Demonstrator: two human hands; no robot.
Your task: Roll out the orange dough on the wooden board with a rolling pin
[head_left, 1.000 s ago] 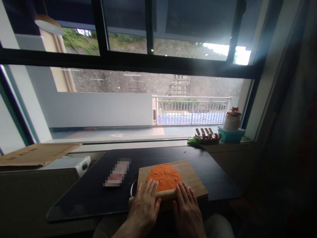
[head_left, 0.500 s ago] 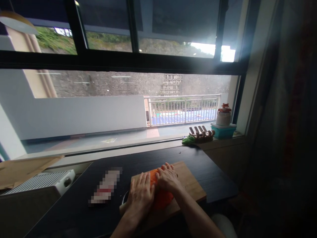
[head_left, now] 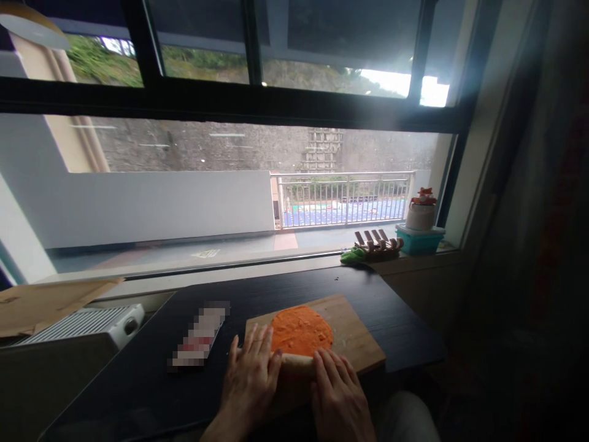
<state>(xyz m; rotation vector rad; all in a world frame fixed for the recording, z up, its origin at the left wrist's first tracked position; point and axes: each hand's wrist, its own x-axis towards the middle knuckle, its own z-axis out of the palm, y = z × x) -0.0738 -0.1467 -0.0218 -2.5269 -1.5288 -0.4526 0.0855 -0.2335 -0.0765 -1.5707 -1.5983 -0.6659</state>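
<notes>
A flat, rounded sheet of orange dough (head_left: pixel 301 330) lies on a wooden board (head_left: pixel 359 344), its surface slightly rough. Along its near edge runs a pale wooden rolling pin (head_left: pixel 297 364). My left hand (head_left: pixel 251 371) rests over the pin's left part, fingers stretched forward and thumb against it. On the right part, my right hand (head_left: pixel 338 383) has its fingers laid over the pin. Both palms face down and cover the pin's ends, so only its middle shows plainly.
The board is on a dark table (head_left: pixel 151 380). A pixelated flat object (head_left: pixel 200 337) lies to the left. Beyond, the window sill holds a green item (head_left: pixel 353 255), a teal box (head_left: pixel 418 240) and a jar (head_left: pixel 421 216). A radiator (head_left: pixel 105 325) stands at left.
My right hand has come off the dough and back toward me onto the rolling pin. My left hand has drawn back slightly. More of the orange dough and the pin's middle now show.
</notes>
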